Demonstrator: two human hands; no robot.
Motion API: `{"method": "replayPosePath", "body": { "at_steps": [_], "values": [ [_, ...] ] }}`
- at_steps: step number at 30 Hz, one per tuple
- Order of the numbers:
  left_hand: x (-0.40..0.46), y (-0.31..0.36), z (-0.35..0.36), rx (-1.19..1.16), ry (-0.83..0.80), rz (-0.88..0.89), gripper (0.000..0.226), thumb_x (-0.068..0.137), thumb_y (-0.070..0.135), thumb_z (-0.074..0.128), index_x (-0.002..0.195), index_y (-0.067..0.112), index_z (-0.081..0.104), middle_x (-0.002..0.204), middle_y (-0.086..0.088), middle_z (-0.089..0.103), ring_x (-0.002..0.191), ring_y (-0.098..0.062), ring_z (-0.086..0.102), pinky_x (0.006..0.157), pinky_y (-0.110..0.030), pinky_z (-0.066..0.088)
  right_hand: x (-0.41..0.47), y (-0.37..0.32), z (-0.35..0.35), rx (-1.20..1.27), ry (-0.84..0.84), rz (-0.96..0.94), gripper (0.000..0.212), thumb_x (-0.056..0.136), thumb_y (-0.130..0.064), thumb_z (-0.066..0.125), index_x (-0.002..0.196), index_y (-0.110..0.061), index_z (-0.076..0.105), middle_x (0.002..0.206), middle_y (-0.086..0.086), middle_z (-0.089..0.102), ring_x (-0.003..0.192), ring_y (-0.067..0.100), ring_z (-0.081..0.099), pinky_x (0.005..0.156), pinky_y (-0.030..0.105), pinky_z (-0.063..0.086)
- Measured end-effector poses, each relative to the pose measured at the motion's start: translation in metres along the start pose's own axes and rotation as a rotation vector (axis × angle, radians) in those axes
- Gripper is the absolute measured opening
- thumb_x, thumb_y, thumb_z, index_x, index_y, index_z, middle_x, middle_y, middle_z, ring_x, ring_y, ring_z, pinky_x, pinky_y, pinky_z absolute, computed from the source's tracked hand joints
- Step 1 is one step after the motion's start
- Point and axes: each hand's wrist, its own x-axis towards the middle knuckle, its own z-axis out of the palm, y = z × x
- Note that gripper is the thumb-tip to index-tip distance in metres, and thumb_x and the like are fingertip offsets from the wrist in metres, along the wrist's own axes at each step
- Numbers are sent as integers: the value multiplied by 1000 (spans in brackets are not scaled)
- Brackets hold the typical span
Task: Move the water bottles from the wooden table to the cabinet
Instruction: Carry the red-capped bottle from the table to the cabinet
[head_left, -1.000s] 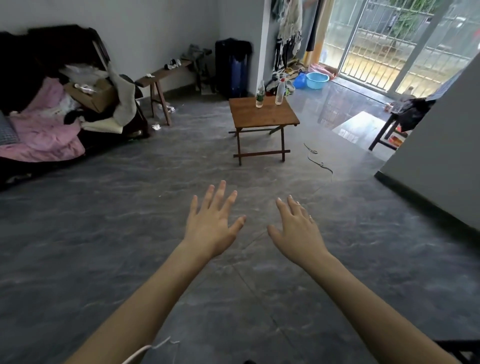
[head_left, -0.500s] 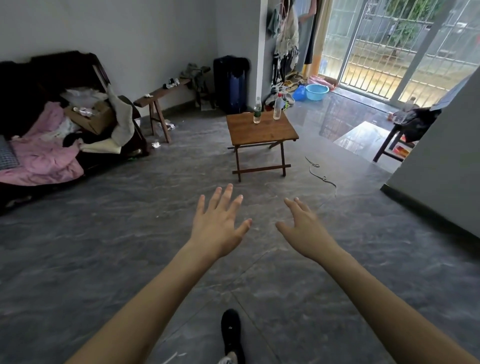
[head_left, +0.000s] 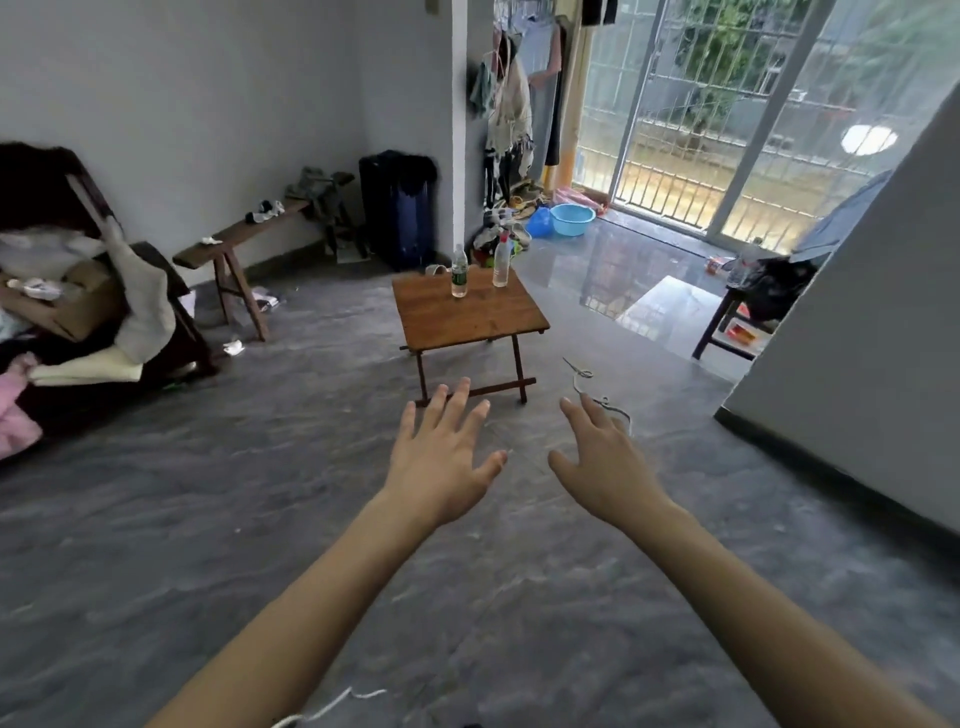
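Fingers are straight and spread on both hands, holding nothing: the left hand (head_left: 441, 462) and the right hand (head_left: 605, 467) are stretched out palm-down over the grey marbled floor tiles (head_left: 260, 519), well short of the furniture.

Just past the fingertips stands the small brown folding wooden table (head_left: 467, 317), with a loose pale cord (head_left: 587, 379) lying on the floor to its right. At the table's far edge two bottles stand upright and apart from each other. The clear plastic water bottle with a green label and white cap (head_left: 459, 272) is on the left; the clear plastic bottle with a red cap (head_left: 501, 260) is on the right. How full either one is cannot be told at this range.

Both are probably light, thin-walled and smooth, so they would dent under a hard squeeze and could tip if knocked at the neck. A wrap of fingers and thumb round the mid-body, at the label band on the green one, looks the surest hold, one bottle per hand.

Further back, a round light-blue plastic basin (head_left: 573, 218) sits on the floor by the barred glass door; its contents are not visible. To the left, a brown cardboard box (head_left: 78, 306) on the dark sofa holds crumpled pale items. No cabinet is recognisable in this view.
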Motion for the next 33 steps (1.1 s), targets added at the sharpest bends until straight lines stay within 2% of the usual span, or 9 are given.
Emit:
{"method": "replayPosePath", "body": {
  "at_steps": [10,19,27,33],
  "values": [
    [149,80,-15,25,-49,299,69,103,60,33,162,29,14,173,1,-10,160,-23,-9,127,-52,-4,69,98,-56,51,140,310,70,95,-38,54,155,-21,23,165,8,17,149,30,20,119,44,25],
    [269,200,0,143,-106,511,71,104,62,27,164,28,8,172,1,-16,159,-24,-12,126,-52,-5,104,225,-91,146,234,521,69,95,-39,54,155,-21,25,164,8,19,150,28,20,119,48,26],
    [388,326,-4,177,-124,608,72,103,64,24,164,30,4,171,3,-19,159,-21,-14,127,-50,-6,168,343,-159,160,280,590,68,96,-39,51,156,-22,22,165,5,14,151,24,15,119,45,24],
    [457,379,-9,176,-119,617,71,104,63,25,164,29,5,172,1,-17,159,-21,-14,128,-51,-5,219,401,-197,124,253,557,69,96,-38,52,156,-22,23,166,6,14,151,24,14,121,42,21]
  ]
}}
